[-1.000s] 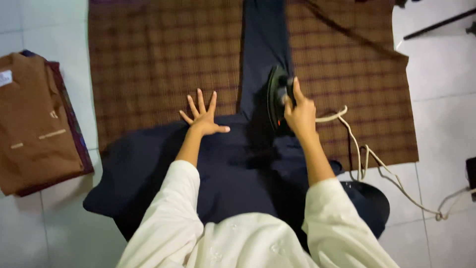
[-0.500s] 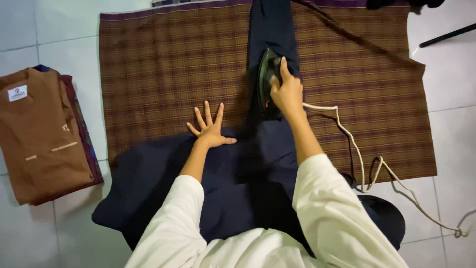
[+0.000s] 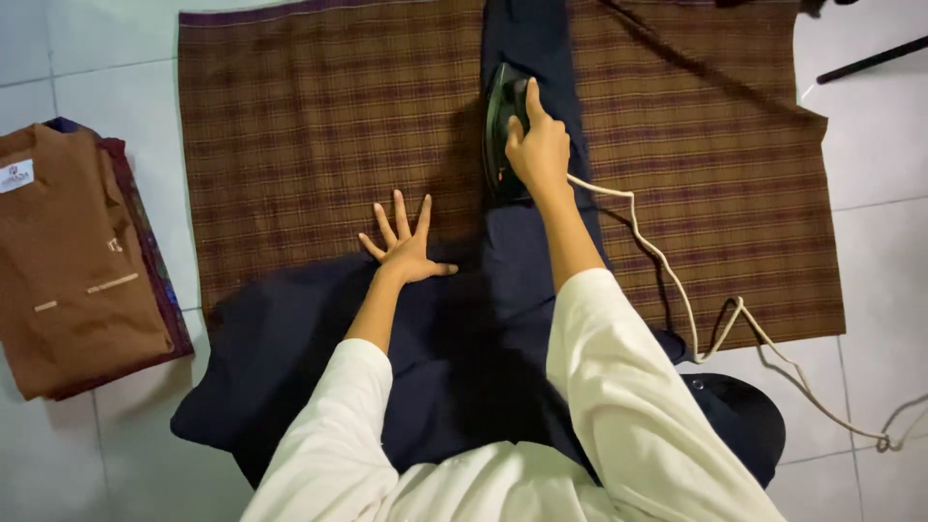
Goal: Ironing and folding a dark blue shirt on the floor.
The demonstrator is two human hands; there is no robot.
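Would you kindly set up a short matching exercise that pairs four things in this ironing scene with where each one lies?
Things:
1. iron
2. left hand
3. folded brown garment
4. cord

Places:
A. on the tiled floor, left of the plaid cloth
B. pressed flat, fingers spread, at the edge of the dark navy garment
C. trailing from the iron across the plaid cloth and onto the floor at the right
D. on the narrow navy strip, gripped by the right hand

Pairs: 1-D, 2-B, 3-A, 4-C

Iron (image 3: 505, 135) handle hidden under right hand (image 3: 537, 150), dark garment (image 3: 527, 39) and cord (image 3: 773, 358) cut by frame edges
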